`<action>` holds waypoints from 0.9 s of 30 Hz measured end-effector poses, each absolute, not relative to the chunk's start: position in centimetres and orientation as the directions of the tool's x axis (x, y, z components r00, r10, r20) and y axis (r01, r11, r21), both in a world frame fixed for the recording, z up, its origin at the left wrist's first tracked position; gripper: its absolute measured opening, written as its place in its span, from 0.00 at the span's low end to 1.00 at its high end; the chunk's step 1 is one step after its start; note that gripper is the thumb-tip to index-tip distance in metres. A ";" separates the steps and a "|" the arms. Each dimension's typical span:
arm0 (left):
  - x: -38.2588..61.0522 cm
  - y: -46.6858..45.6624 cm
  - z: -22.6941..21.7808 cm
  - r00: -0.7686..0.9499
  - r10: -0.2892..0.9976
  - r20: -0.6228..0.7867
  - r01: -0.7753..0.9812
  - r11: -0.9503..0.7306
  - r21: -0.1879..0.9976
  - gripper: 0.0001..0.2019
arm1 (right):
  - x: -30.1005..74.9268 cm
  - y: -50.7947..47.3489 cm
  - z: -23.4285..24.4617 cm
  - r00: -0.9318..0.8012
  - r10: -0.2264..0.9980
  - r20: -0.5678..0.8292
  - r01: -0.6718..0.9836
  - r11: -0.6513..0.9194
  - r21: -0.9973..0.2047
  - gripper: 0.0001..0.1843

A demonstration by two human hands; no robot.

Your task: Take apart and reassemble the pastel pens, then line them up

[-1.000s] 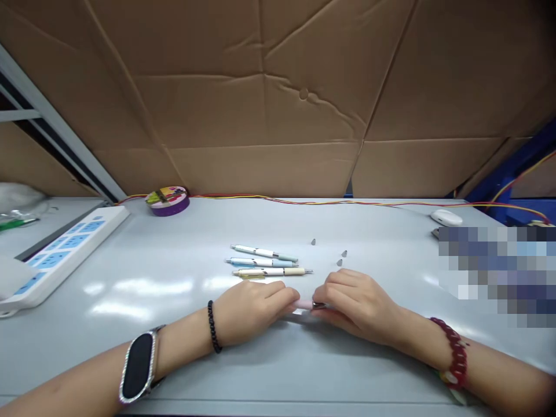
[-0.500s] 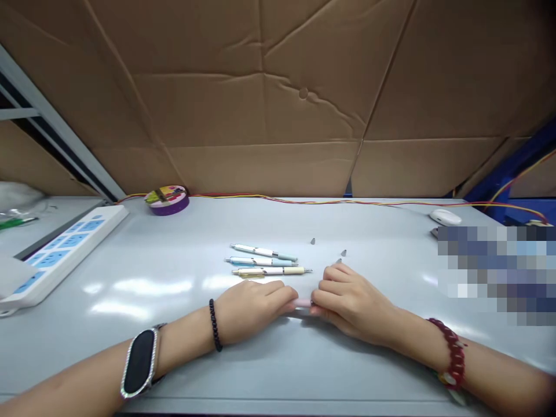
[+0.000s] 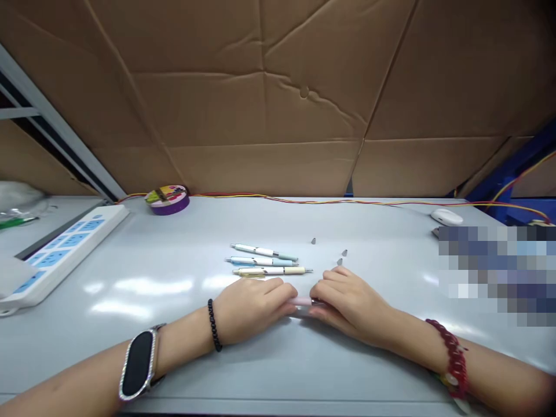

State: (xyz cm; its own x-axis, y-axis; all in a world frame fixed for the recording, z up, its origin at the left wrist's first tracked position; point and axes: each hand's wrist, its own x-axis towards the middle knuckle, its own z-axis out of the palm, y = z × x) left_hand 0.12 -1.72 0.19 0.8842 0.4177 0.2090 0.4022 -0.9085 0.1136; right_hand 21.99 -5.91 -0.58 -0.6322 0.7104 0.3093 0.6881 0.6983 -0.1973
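Grey counter (image 3: 143,255), backed by cardboard, carries a pink pen (image 3: 303,300) near the middle of its front edge, pinched at either end by the fingers of the left hand (image 3: 249,307) and right hand (image 3: 347,301); a firm, level hold, low over the surface, looks wisest

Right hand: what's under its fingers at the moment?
Under the right hand a short stretch of pink pen shows, running to the left hand. Both pen ends are hidden by the hands, so any tip is unseen.
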 end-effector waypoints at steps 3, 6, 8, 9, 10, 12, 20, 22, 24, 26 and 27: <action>0.2 -1.8 0.2 0.882 0.427 0.199 0.402 -0.903 0.151 0.13 | 22.1 -5.8 -0.7 -0.661 0.661 0.356 0.662 0.737 -0.140 0.19; 0.1 -1.8 -0.1 0.880 0.425 0.211 0.404 -0.904 0.137 0.11 | 22.0 -6.1 -0.8 -0.647 0.699 0.306 0.686 0.708 -0.167 0.21; 0.1 -1.8 -0.3 0.880 0.422 0.218 0.406 -0.907 0.114 0.11 | 22.0 -6.3 -0.9 -0.621 0.745 0.243 0.721 0.665 -0.196 0.22; 0.1 -1.8 -0.3 0.880 0.423 0.215 0.410 -0.906 0.104 0.11 | 21.9 -6.5 -0.9 -0.606 0.768 0.206 0.740 0.639 -0.209 0.22; 0.1 -1.7 -0.3 0.881 0.426 0.208 0.414 -0.905 0.098 0.10 | 21.9 -6.5 -1.0 -0.589 0.789 0.173 0.758 0.614 -0.221 0.22; 0.1 -1.7 -0.1 0.878 0.441 0.186 0.430 -0.898 0.097 0.10 | 21.9 -6.5 -0.9 -0.567 0.812 0.136 0.778 0.582 -0.236 0.20; 0.2 -1.7 0.3 0.872 0.466 0.150 0.450 -0.883 0.133 0.11 | 21.9 -6.2 -0.9 -0.595 0.748 0.295 0.740 0.653 -0.163 0.17; 0.3 -1.9 0.0 0.867 0.465 0.179 0.449 -0.885 0.124 0.13 | 21.8 -6.4 -0.9 -0.580 0.771 0.265 0.747 0.632 -0.206 0.18; 0.2 -1.9 -0.2 0.859 0.470 0.203 0.458 -0.883 0.104 0.15 | 21.8 -6.5 -0.9 -0.563 0.803 0.194 0.754 0.596 -0.278 0.19; 0.2 -1.9 -0.2 0.853 0.481 0.203 0.472 -0.876 0.096 0.15 | 21.7 -6.5 -0.9 -0.549 0.824 0.140 0.766 0.563 -0.310 0.20; 0.2 -1.9 -0.1 0.849 0.489 0.199 0.478 -0.872 0.102 0.15 | 21.7 -6.5 -0.8 -0.543 0.830 0.132 0.772 0.554 -0.311 0.19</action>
State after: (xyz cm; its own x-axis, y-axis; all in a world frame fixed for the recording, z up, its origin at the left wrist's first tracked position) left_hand 0.20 -1.91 -0.14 0.8495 0.4887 0.1988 0.4780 -0.8724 0.1023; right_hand 21.72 -6.53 -0.84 -0.5426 0.8296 0.1318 0.7719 0.5543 -0.3114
